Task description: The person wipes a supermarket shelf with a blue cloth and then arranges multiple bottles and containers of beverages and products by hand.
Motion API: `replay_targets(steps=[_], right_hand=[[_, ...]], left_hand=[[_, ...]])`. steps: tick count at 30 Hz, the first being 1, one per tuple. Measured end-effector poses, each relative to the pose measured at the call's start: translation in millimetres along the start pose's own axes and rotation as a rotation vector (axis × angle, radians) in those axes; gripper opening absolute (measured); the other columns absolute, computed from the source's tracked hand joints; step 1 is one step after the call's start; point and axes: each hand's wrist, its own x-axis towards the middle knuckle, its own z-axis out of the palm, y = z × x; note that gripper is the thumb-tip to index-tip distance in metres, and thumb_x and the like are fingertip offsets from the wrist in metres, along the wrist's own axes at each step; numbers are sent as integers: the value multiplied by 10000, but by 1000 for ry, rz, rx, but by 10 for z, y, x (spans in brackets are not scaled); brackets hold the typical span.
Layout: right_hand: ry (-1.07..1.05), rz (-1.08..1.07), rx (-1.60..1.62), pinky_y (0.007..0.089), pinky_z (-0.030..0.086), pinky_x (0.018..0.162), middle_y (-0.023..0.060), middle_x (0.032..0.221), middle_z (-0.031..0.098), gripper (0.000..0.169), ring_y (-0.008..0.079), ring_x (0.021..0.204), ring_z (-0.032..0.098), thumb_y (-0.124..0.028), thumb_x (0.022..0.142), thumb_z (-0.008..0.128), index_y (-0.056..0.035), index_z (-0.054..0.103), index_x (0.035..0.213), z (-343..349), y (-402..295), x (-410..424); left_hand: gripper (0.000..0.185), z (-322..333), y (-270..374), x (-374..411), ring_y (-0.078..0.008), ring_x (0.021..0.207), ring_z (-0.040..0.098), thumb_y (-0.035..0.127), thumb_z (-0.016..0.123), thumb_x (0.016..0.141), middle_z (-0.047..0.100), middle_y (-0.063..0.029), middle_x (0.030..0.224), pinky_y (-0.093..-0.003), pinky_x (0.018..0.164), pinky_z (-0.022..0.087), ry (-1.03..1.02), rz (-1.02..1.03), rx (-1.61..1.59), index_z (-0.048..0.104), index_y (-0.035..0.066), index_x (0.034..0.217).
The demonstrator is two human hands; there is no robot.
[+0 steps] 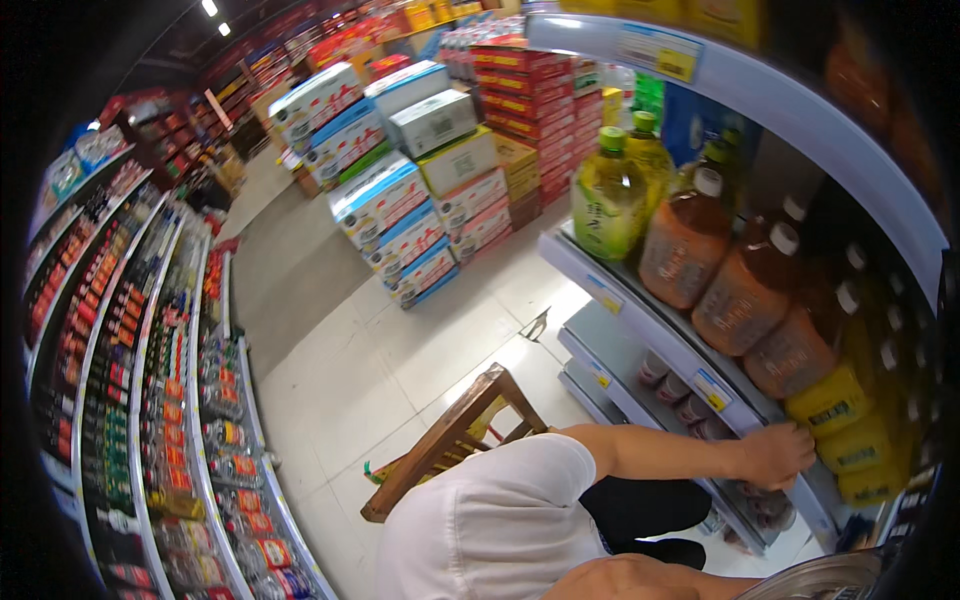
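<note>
My left hand [778,454] reaches across to the front edge of a shelf [652,322], its fingers curled in beside the yellow-labelled bottles [834,405]. Whether it grips anything there is hidden. Along the same shelf stand large bottles with orange labels [739,300] and white caps, and a green-labelled drink bottle [609,196] with a green cap. Part of my right arm [637,579] shows at the bottom rim; the right hand is out of view. Past that arm lies a blurred, clear ribbed object [817,577] that I cannot identify.
A wooden chair [450,450] stands behind my back. Lower shelf boards hold several round containers [675,390]. Across the tiled floor [360,375] are stacked cartons [397,217] and red boxes [521,90]. A long rack of bottles [172,420] lines the opposite side.
</note>
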Motion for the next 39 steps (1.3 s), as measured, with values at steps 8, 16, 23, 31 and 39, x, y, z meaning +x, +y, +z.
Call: replay_targets(steps=[8,16,23,31,39], right_hand=[[-3,33,-88,420,286,1074,203,1376,440,568,349,1293,384,-378,924,434,4,437,1344,30,98,73],[131,12,-178,420,297,1066,207,1362,454,590,351,1278,403,-404,921,448,8,434,1343,-234,941,-258],[272,-89,33,423,440,755,173,846,591,162,355,840,559,-31,691,531,-15,610,831,-178,-1709,-454],[247,477,-221,442,466,838,197,967,650,353,391,911,607,-194,746,481,-43,627,1031,-955,-1248,-909],[572,84,309,371,469,846,171,1008,621,369,309,933,603,-126,773,595,-28,575,1128,-599,-2143,-1174]], left_hand=[[381,88,-14,-85,-281,923,515,345,590,718,551,-117,934,-387,811,396,31,18,83,577,30,931],[292,161,160,136,-270,876,563,290,572,686,592,-107,891,-387,783,438,48,33,-61,621,70,872],[162,-216,-91,152,-269,740,588,213,577,763,585,-107,789,-393,646,479,-27,-69,-204,610,76,841],[101,-163,131,222,-224,695,522,174,603,720,491,-49,715,-344,591,423,46,79,170,524,115,745],[113,-223,44,175,-227,690,518,175,609,724,491,-50,713,-344,582,419,39,78,196,519,108,740]])
